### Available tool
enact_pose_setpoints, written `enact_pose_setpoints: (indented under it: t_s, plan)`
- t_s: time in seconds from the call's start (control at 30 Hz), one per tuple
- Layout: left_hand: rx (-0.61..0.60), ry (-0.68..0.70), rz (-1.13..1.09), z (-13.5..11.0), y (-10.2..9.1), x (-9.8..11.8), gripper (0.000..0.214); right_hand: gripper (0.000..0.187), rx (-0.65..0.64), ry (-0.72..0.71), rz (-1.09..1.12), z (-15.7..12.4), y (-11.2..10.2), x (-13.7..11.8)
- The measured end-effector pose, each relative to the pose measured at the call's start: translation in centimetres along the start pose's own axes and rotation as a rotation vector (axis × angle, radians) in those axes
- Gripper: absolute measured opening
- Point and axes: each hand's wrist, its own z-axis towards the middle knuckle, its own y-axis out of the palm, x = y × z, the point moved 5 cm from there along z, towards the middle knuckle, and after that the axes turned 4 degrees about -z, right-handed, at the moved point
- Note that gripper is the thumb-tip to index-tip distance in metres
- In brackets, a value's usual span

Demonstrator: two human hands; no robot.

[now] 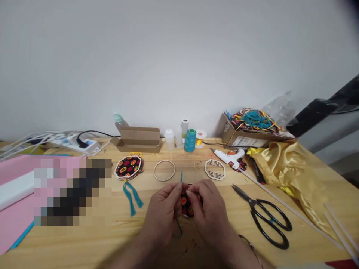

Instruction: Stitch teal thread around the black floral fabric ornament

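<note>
My left hand [164, 211] and my right hand [206, 209] meet at the middle of the wooden table [92, 239], both pinched on a small fabric piece [187, 204], black with red and yellow flowers. A teal cord [181, 177] sticks up between my fingertips and another length hangs below my left hand. Beyond my hands lie a plain wooden ring [164, 170] and a carved wooden lattice frame [215, 169]. To the left sits a finished flowered ornament [128, 167] with teal tassels [132, 197].
Black scissors [263, 215] and a white glue gun [228, 156] lie to the right, next to gold satin cloth [291, 170] and glue sticks [339, 229]. A cardboard box of scraps [249, 129], thread spools [190, 140], small bottles and an open carton [137, 139] line the wall. Pink sheets [17, 209] cover the left.
</note>
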Motion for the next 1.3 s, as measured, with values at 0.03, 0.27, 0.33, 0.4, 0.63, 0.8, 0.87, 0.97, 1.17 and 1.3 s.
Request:
enact_pose_setpoints:
  t_s: [0.03,0.27,0.33,0.4,0.63,0.8,0.87,0.97,1.17,1.3]
  plan:
    - [-0.002,0.000,-0.003,-0.02,0.05,-0.02,0.025,0.015,-0.004,-0.004,-0.004,-0.07,0.06,0.03]
    - [-0.028,-0.014,-0.024,-0.32,0.10,-0.07,0.022,0.013,-0.029,-0.026,-0.022,-0.22,0.27,0.00]
    - [-0.027,-0.018,-0.032,-0.39,0.11,-0.06,0.022,0.013,-0.042,-0.027,-0.029,-0.22,0.37,-0.08]
    - [-0.021,-0.021,-0.035,-0.40,0.15,-0.04,0.023,0.013,-0.049,-0.027,-0.031,-0.23,0.43,-0.15]
    - [-0.022,-0.027,-0.035,-0.20,-0.02,-0.28,0.025,0.013,-0.050,-0.030,-0.026,-0.33,0.44,-0.06]
    - [-0.030,-0.032,-0.049,0.00,-0.11,-0.43,0.025,0.013,-0.053,-0.035,-0.025,-0.31,0.51,-0.14]
    - [-0.033,-0.026,-0.051,0.03,-0.06,-0.41,0.024,0.013,-0.062,-0.034,-0.022,-0.32,0.57,-0.20]
    - [-0.033,-0.022,-0.047,-0.06,-0.07,-0.44,0.023,0.012,-0.061,-0.026,-0.022,-0.32,0.55,-0.14]
    - [-0.030,-0.014,-0.039,-0.18,-0.28,-0.53,0.023,0.012,-0.059,-0.039,-0.040,-0.36,0.54,0.05]
    - [-0.030,-0.023,-0.038,-0.13,-0.12,-0.49,0.023,0.012,-0.054,-0.040,-0.038,-0.40,0.62,0.05]
